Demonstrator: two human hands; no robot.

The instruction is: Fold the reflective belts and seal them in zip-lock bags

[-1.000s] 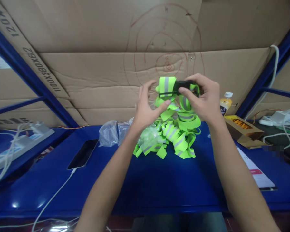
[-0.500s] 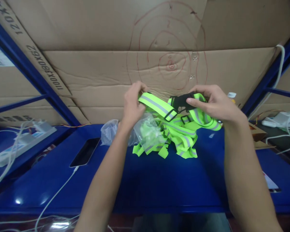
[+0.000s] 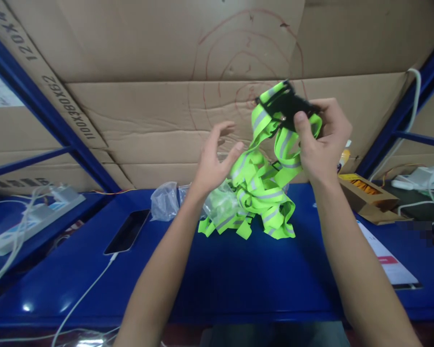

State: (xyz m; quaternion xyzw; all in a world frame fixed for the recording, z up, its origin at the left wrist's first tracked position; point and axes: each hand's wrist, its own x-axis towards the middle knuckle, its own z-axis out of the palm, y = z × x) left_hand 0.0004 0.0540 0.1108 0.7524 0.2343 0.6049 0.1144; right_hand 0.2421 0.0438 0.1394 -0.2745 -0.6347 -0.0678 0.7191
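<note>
while the right hand point(image 3: 326, 140) clamps fingers on a black buckle point(image 3: 288, 107), the left hand point(image 3: 217, 161), eight o'clock from it, spreads fingers.

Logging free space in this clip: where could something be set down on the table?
Mainly the bare blue tabletop between the forearms, in front of the green straps; a second patch lies left of the phone cable. Crowded: the back, with plastic bags, straps and an open carton.

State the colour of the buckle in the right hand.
The buckle is black, as the head view shows.
</note>
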